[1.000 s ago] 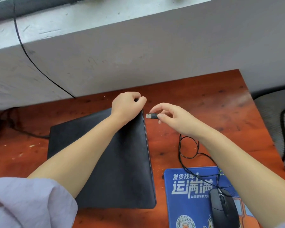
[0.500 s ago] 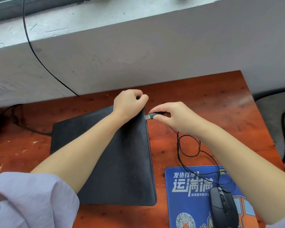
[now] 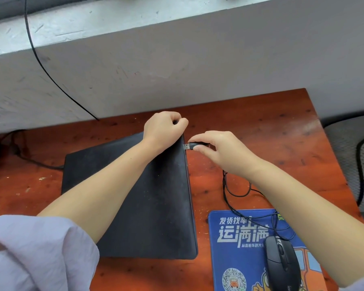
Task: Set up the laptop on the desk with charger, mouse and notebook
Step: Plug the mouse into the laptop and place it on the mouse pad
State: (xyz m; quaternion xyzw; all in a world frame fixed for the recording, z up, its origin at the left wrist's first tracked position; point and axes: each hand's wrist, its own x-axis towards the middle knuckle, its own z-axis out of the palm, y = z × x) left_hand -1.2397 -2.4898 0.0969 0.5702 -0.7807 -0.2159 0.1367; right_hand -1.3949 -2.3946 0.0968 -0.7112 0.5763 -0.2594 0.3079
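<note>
A closed black laptop [image 3: 147, 206] lies on the reddish wooden desk [image 3: 250, 127]. My left hand [image 3: 163, 129] is curled over its far right corner, gripping it. My right hand [image 3: 221, 152] pinches the mouse's USB plug [image 3: 189, 146], whose metal tip touches the laptop's right edge. The black mouse [image 3: 282, 263] rests on a blue mouse pad [image 3: 237, 248] at the lower right, its thin black cable [image 3: 229, 194] looping across the desk toward my right hand. No notebook is in view.
A white wall ledge [image 3: 135, 59] rises right behind the desk, with a black cable [image 3: 42, 66] running down it. Another dark cable [image 3: 29, 160] reaches the laptop's left side. A mesh chair [image 3: 357, 156] stands off the desk's right edge.
My right hand carried the USB plug leftward from a small gap until its tip met the laptop's right edge. My left hand stayed on the corner.
</note>
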